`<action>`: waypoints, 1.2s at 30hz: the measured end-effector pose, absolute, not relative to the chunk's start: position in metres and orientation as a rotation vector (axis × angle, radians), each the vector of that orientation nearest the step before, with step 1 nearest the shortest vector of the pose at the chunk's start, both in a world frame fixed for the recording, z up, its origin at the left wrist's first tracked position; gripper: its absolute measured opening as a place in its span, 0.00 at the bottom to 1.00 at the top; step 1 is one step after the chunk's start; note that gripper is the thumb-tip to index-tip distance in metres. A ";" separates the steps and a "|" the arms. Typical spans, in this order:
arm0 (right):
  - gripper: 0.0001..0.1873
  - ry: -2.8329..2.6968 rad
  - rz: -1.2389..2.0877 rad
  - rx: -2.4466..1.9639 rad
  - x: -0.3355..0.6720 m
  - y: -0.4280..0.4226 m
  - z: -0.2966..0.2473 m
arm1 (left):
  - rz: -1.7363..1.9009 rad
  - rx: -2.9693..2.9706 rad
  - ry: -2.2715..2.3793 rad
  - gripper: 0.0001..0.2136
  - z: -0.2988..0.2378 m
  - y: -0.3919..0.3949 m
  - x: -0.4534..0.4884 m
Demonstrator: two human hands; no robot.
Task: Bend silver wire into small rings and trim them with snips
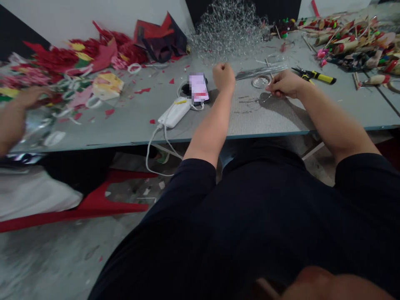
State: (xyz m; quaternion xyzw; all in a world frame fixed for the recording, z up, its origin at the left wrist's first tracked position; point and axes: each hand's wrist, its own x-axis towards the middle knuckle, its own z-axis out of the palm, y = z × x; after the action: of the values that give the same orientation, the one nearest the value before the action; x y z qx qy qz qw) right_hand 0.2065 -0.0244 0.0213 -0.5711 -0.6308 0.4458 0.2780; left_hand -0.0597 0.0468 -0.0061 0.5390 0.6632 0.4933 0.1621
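My left hand [223, 76] is closed in a fist just above the table, right of the phone; whatever it may hold is hidden. My right hand [285, 84] is closed with thumb and fingers pinched on a thin silvery wire [265, 100], whose twisted end sticks out to the left. Beside my right fingers lies a round coil of clear or silvery wire [261, 81]. Behind it rests a bundle of straight thin wires [250, 73]. Yellow-and-black pliers [321, 77] lie to the right of my right hand.
A tangled silvery wire heap [229, 31] stands at the back. A phone [198, 88] and white power bank [175, 113] with cables sit left. Small decorated wooden pieces [350, 46] pile up right. Another person's hand [34, 98] is among red flowers [62, 60].
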 end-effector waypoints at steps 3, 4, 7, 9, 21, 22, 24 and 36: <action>0.22 -1.764 1.187 -1.565 0.204 -0.024 0.022 | 1.519 1.486 1.861 0.25 -0.018 0.056 -0.061; 0.22 -1.778 1.170 -1.583 0.205 -0.024 0.023 | 1.523 1.526 1.815 0.23 -0.021 0.056 -0.061; 0.24 -1.828 0.981 -1.672 0.215 -0.023 0.033 | 1.398 1.676 1.693 0.19 -0.020 0.043 -0.059; 0.22 -1.881 0.667 -1.788 0.228 -0.023 0.040 | 1.217 1.744 1.637 0.20 -0.011 0.024 -0.057; 0.38 -1.761 0.188 -2.246 0.283 0.000 0.019 | 0.905 1.995 1.775 0.27 -0.008 0.030 -0.059; 0.30 -1.745 0.165 -2.219 0.285 0.003 0.016 | 0.888 2.017 1.775 0.26 -0.011 0.035 -0.060; 0.20 -1.723 0.134 -2.177 0.287 0.006 0.011 | 0.918 2.050 1.727 0.24 -0.015 0.041 -0.062; 0.31 -1.667 0.117 -1.985 0.284 0.005 0.030 | 0.910 1.852 1.696 0.24 0.010 0.016 -0.064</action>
State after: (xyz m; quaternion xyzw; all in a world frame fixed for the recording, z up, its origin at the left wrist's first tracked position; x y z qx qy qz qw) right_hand 0.2839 0.0050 0.0299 -0.7365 -0.6186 0.0433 0.2701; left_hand -0.0636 0.0159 0.0104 0.6742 0.6174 0.3312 0.2335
